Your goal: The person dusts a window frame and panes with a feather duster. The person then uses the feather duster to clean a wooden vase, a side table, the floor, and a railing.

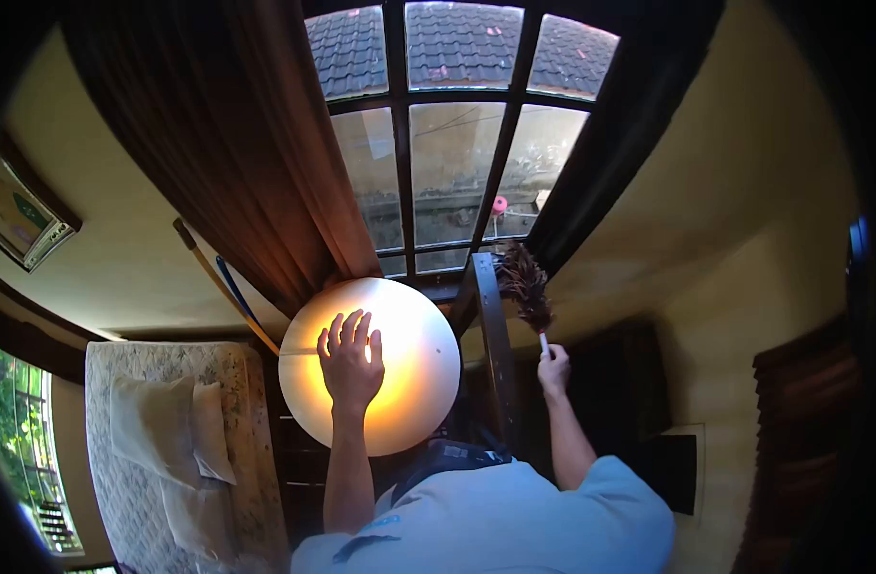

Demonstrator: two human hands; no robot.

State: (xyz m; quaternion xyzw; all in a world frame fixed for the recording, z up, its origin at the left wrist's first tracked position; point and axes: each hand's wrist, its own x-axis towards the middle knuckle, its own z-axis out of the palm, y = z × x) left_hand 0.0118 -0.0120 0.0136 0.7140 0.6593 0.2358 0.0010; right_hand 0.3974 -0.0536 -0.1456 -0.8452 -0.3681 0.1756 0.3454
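My left hand [351, 366] lies over a large round white lampshade [414, 311], lit warm yellow from inside. Its fingers are stretched out and apart, and it grips nothing. Whether the palm presses on the shade, I cannot tell. In my right hand [554, 371] is the pale handle of a feather duster [526, 285], the fingers wrapped round it. The duster's dark brown feathers point up toward the lower window frame, beside a dark narrow post [493, 335]. It is unclear whether the feathers touch the frame or the post.
Ahead is a dark-framed window [457, 143], with a long brown curtain [218, 143] at its left. A yellow-orange pole [229, 287] leans behind the lampshade. On the left stands a bed [251, 402] with pillows [155, 426]. Dark furniture [610, 383] is at right.
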